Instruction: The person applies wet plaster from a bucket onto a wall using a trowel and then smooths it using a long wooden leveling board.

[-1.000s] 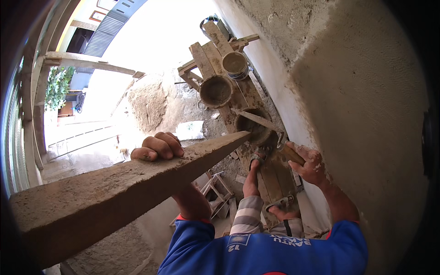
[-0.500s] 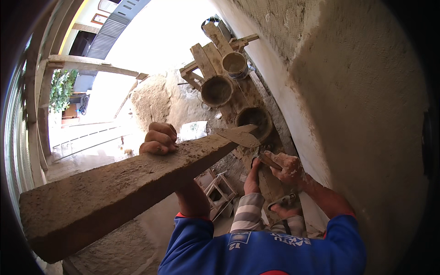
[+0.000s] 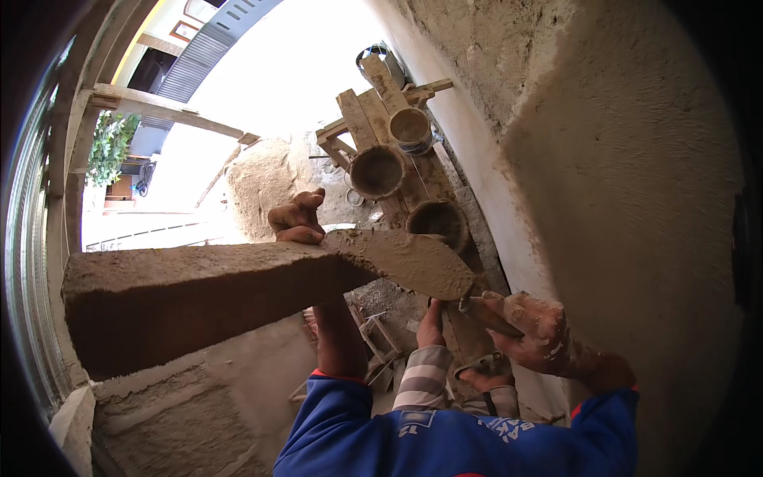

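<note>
A long, thick wooden beam (image 3: 199, 274), rough and caked with mortar, crosses in front of me from the left. My left hand (image 3: 296, 217) grips it near its right end, fingers curled at the far edge while the forearm passes below. In my right hand (image 3: 532, 327), smeared with mortar, is the wooden handle of a trowel (image 3: 413, 262). The trowel's broad blade, coated in wet mortar, lies against the right end of the beam. Part of the blade's contact with the wood is hidden by mortar.
Below, mortar tubs (image 3: 377, 197) and a bucket (image 3: 415, 148) stand on a plank scaffold (image 3: 358, 119). My feet (image 3: 486, 374) are on planks. A partly wet plastered wall (image 3: 620, 199) rises on the right. Timber framing (image 3: 167, 111) stands at left.
The beam has swung from a slant to nearly level, and my left hand has shifted slightly right. My right hand has moved right and down, with the trowel's blade turned more toward me.
</note>
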A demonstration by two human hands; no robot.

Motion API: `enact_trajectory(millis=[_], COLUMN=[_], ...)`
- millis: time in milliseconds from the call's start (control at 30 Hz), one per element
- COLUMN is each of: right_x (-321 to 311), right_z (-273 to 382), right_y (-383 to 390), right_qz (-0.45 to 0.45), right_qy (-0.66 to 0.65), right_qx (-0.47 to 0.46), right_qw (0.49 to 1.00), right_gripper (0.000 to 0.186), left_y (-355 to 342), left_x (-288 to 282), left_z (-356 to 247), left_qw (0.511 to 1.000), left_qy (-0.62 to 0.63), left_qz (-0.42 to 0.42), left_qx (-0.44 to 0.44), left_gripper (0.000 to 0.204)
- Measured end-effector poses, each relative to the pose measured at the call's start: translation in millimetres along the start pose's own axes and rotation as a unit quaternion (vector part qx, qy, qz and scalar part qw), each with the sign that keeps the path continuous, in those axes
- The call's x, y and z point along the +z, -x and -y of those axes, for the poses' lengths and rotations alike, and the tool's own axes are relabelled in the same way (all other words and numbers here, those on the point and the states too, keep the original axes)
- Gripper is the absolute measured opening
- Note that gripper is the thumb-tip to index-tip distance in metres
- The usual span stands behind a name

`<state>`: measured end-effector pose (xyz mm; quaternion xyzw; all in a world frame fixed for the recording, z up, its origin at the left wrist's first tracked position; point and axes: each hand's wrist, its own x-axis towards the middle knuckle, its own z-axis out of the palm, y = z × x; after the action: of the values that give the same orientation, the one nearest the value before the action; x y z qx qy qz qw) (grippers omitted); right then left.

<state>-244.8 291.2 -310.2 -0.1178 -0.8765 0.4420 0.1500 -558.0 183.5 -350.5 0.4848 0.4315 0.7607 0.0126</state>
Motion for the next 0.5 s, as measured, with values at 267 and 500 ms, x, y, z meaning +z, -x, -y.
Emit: enact_trajectory(millis=[267, 500], right_x=[24.8, 142.1], right_z=[-69.4, -187.4], right_y=[9.8, -40.4], right_qz=[-0.018, 0.175], right_qy=[0.064, 0.013], right_qx=[0.161, 0.455], right_qw=[0.985, 0.873], right_gripper=[0.052, 0.053], left_y=[-2.7, -18.4], left_x=[-3.9, -24.4], left_z=[-65.1, -151.7], left_qw=[0.998, 0.997], left_qy=[0.066, 0.068], left_qz=[0.014, 0.037], left_qx=[-0.009, 0.002], left_gripper=[0.038, 0.032])
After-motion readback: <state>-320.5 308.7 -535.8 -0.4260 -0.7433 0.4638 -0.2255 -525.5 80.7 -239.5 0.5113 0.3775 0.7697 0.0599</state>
